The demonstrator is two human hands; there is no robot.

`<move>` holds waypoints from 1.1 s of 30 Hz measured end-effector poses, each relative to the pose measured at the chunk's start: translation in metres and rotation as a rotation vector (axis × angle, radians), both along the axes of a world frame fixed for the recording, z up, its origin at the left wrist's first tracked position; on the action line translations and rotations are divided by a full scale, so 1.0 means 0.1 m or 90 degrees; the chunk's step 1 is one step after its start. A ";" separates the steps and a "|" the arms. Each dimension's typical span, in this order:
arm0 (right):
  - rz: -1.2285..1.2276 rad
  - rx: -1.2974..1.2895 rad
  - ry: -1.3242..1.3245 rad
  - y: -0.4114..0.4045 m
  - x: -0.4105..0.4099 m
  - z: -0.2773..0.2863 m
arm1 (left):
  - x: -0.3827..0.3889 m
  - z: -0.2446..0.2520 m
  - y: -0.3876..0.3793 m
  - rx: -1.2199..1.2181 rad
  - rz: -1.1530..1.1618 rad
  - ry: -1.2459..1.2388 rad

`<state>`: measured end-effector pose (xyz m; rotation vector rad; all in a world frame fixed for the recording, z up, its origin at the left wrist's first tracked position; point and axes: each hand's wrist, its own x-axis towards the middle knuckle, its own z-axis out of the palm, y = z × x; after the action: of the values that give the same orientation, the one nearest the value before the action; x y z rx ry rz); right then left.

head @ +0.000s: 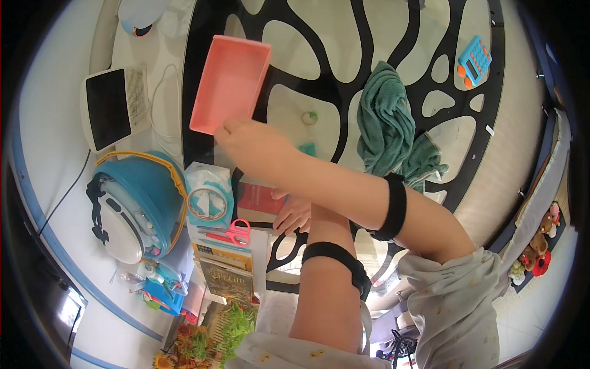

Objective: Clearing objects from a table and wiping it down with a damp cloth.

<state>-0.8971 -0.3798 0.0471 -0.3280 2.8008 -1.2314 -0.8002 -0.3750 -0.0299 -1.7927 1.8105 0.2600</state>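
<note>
My right hand (244, 138) reaches across to a pink plastic box (230, 83), its fingers curled on the box's near end. The box looks vacant inside and rests on or just above the glass tabletop (295, 55) with its black branching pattern. Under the right forearm, my left hand (294, 214) lies low with fingers spread, next to a red booklet (258, 198); the thumb reaches over its edge. Past the right wrist are a small ring with a green piece (309, 117) and a partly covered teal item (308, 148).
A crumpled green towel (387, 120) and a blue toy calculator (474, 62) lie to the right. Leftward are a wipes pack (221, 177) with a tape roll (207, 203), pink-handled scissors (239, 232), books (226, 279) and a blue bucket (138, 170) with a yellow handle.
</note>
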 end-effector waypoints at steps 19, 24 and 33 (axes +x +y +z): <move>-0.450 -0.083 0.052 2.09 0.52 0.24 | -0.08 0.08 -0.10 0.052 -0.007 0.048; -0.681 0.308 0.026 3.52 0.82 -0.53 | 0.01 0.00 0.00 0.078 -0.007 0.050; -0.641 0.288 0.098 3.59 0.56 -0.66 | 0.03 -0.08 0.04 0.048 0.030 0.077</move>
<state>-0.8415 -0.0213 -0.0194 1.1708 3.3159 -0.5533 -0.7972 -0.3714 -0.0377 -1.8026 1.8168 0.4590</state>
